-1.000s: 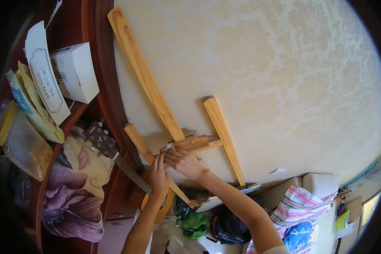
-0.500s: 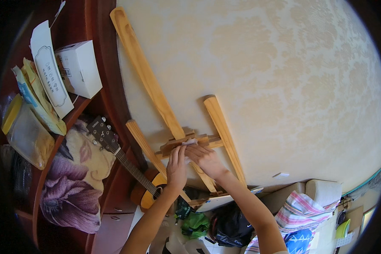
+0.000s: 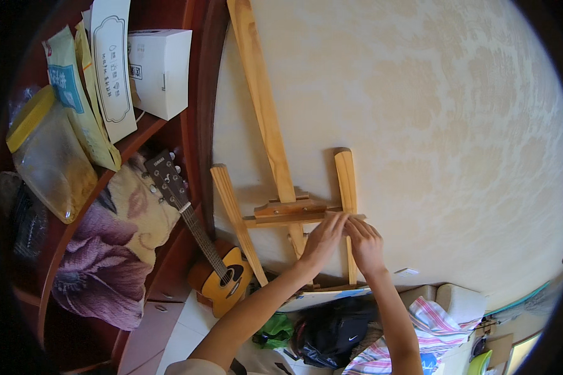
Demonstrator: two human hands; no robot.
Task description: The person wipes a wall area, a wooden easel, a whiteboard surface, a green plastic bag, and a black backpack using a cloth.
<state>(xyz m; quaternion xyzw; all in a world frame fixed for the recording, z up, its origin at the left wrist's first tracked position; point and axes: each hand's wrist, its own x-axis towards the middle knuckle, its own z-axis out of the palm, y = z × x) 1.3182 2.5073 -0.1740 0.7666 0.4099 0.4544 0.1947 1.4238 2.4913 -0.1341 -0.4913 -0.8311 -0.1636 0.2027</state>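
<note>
Shifted rightward, the left hand and right hand curl, grip unclear, the easel crossbar at their fingertips.

The easel stands before the wall, a guitar to its left, then a shelf unit (jar above, blanket below). The left hand and right hand meet before the easel's right side; a sofa lies farther right.

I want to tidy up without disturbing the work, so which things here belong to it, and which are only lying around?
Part of the work:
wooden easel
left hand and right hand, near the right end of its crossbar

Only lying around:
guitar
flowered blanket
yellow-lidded container
white box
black bag
green bag
</note>
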